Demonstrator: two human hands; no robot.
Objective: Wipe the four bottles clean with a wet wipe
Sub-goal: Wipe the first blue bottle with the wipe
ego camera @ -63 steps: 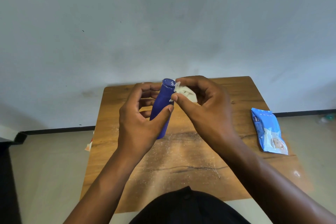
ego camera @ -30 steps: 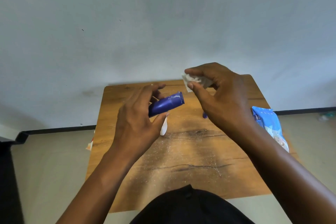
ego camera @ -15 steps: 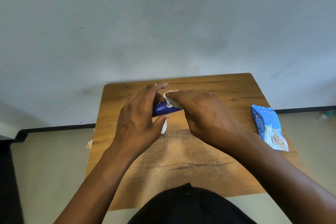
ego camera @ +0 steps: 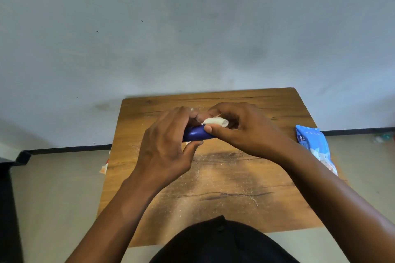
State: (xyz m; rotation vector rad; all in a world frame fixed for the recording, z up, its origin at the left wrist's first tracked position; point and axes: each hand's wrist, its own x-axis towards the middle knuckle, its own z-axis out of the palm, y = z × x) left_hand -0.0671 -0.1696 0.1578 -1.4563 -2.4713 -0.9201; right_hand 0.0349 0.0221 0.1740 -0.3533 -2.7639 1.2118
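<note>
Left hand [ego camera: 168, 147] grips a blue bottle [ego camera: 195, 134] held sideways above the tabletop [ego camera: 224, 177] centre; right hand [ego camera: 241, 128] pinches a white wet wipe [ego camera: 214, 121] against its upper side. Wipe packet [ego camera: 316, 149] lies at the right edge.

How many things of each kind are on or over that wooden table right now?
Small dark blue plastic bottle, held by the left hand: 1
Crumpled white wet wipe, pinched by the right hand: 1
Light blue wipes packet: 1
Total: 3
</note>
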